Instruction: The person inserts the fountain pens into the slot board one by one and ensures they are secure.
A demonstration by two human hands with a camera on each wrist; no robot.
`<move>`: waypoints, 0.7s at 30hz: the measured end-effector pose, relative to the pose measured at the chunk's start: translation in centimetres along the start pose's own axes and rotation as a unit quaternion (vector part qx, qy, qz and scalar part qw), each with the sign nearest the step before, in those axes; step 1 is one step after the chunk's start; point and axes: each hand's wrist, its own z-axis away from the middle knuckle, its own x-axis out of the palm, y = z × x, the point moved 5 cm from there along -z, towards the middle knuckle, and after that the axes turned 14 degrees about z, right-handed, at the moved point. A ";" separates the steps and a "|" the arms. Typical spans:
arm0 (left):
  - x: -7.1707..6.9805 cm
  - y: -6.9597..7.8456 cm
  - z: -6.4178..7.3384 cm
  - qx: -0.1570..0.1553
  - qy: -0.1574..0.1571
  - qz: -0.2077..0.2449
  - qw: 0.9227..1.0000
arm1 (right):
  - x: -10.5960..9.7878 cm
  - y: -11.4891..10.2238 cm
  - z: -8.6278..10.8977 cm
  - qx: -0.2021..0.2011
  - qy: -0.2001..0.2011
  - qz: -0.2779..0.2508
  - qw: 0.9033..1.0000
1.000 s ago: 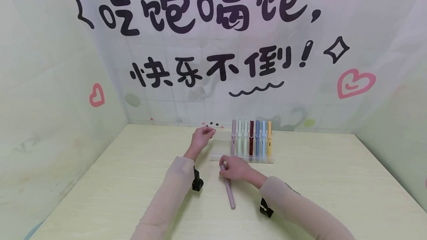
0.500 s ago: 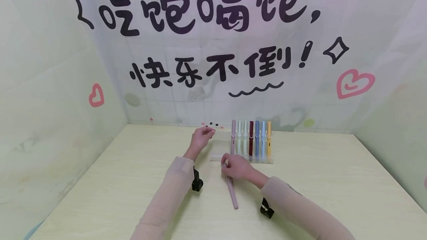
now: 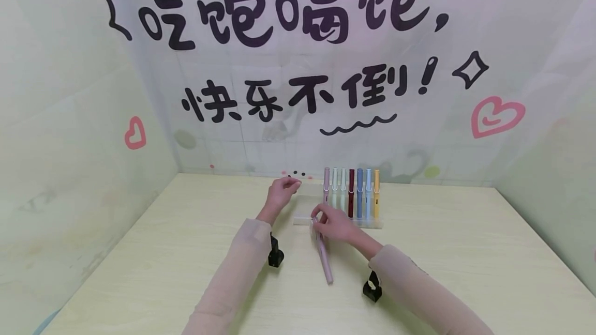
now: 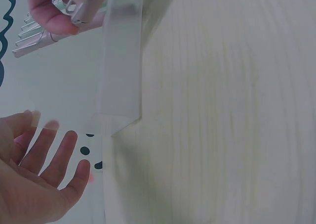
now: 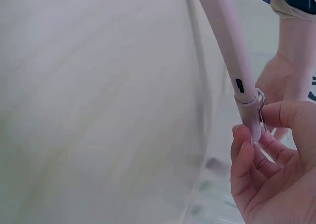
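My right hand (image 3: 336, 224) pinches a mauve pen (image 3: 325, 260) by its cap, near the clip, in front of the rack. The pen slants, its barrel end pointing toward me; the right wrist view shows the dark slot in its barrel (image 5: 229, 41). A clear pen rack (image 3: 303, 221) stands at the back of the table. My left hand (image 3: 281, 194) holds the rack's upper left edge between thumb and fingers, the other fingers spread behind the clear sheet in the left wrist view. Several pens stand in the rack, with another mauve pen (image 3: 326, 185) leftmost.
To the right in the rack are two pale green pens, a dark red pen (image 3: 351, 193), blue pens and a yellow pen (image 3: 376, 193). A printed cloth wall (image 3: 279, 149) rises behind the table (image 3: 442, 252).
My right hand has moved slightly right and toward the rack, lifting the mauve pen with it. My left hand has stayed at the rack's edge.
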 end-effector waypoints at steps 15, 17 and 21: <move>0.1 0.0 0.0 -0.001 0.002 -0.001 1.000 | -3.0 0.0 -0.6 -0.001 0.078 -0.060 0.995; 0.1 0.0 -0.1 0.000 0.003 -0.002 1.000 | -3.4 0.0 -0.6 0.000 0.086 -0.071 0.994; 0.1 0.0 -0.1 -0.002 0.002 -0.003 1.000 | -4.1 0.2 -0.9 0.008 0.100 -0.086 0.991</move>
